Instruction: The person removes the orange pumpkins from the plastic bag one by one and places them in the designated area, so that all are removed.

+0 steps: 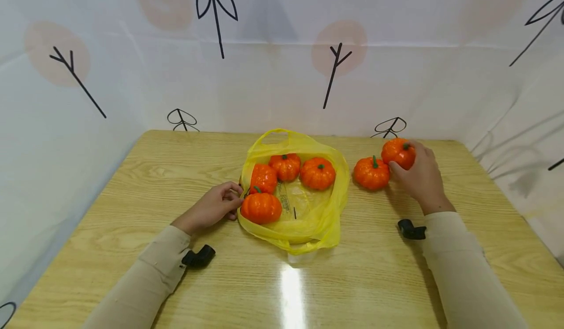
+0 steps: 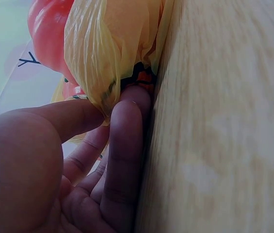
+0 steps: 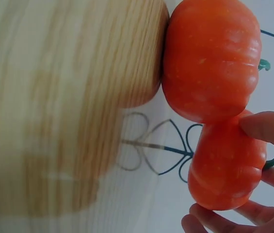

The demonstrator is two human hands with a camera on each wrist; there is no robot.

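Note:
My right hand (image 1: 418, 175) grips a small orange pumpkin (image 1: 398, 153) between thumb and fingers; the right wrist view shows the thumb on this pumpkin (image 3: 226, 167) and the fingers around its far side. Beside it, a second pumpkin (image 1: 371, 174) with a green stem sits on the table. A yellow plastic bag (image 1: 328, 221) lies with its mouth wide, several pumpkins inside, one of them (image 1: 261, 208) near its left rim. At that left side, my left hand (image 1: 216, 204) pinches the bag's thin film (image 2: 90, 53) between thumb and fingers, low by the tabletop.
The wooden table (image 1: 132, 211) ends at a white wall covering (image 1: 273, 84) with line-drawn plants. Black curved pieces (image 1: 199, 257) show by both sleeves. One bag handle (image 1: 275, 132) loops up at the back, the other lies at the front.

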